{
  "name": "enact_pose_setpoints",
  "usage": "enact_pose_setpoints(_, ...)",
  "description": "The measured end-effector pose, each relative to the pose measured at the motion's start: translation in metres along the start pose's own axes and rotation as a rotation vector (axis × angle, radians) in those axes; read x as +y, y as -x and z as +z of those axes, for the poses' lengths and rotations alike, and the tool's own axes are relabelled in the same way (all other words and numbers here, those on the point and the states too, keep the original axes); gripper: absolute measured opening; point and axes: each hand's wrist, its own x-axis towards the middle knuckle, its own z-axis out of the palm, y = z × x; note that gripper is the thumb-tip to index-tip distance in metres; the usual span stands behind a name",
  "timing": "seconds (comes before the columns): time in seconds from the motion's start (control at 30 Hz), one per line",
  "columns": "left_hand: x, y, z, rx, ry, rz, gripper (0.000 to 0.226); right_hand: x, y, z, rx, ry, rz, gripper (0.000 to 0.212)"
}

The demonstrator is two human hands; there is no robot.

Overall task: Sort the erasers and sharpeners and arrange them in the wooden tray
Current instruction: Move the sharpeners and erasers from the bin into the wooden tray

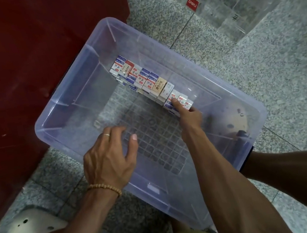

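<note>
Clear plastic bin (53,119) on speckled floor, boxed erasers (142,76) lined along its far-right wall, right hand (188,115) pressing a fingertip on the nearest box, left hand (109,159) hovering, fingers relaxed, holding nothing

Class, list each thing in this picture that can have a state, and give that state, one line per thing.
Clear plastic bin: open, no lid, standing on the floor.
Boxed erasers: lined up in a row inside the bin.
Right hand: forefinger pressing on the eraser boxes at the row's near end.
Left hand: fingers spread, holding nothing, over the bin's near edge.
</note>
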Motion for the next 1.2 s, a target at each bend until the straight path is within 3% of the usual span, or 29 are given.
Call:
enact_pose_setpoints(0.13, 0.001, 0.0, 0.001, 0.019, 0.005, -0.009, 0.041, 0.003, 0.001, 0.005, 0.026, -0.034, -0.021, 0.059)
enact_pose_setpoints(0.43, 0.001, 0.0, 0.002, 0.035, 0.008, -0.014, 0.041, -0.002, 0.009, 0.017, 0.049, 0.032, -0.095, 0.047)
enact_pose_setpoints(0.67, 0.0, 0.0, 0.002, 0.045, 0.005, -0.007, 0.04, -0.002, 0.014, 0.013, 0.069, 0.071, -0.156, 0.053)
enact_pose_setpoints(1.07, 0.0, 0.001, 0.001, 0.05, 0.022, -0.014, 0.04, -0.004, 0.01, 0.005, 0.067, 0.034, -0.152, 0.051)
enact_pose_setpoints(1.2, 0.0, 0.001, 0.001, 0.064, 0.03, -0.007, 0.038, -0.009, 0.015, -0.01, 0.018, -0.083, -0.163, 0.053)
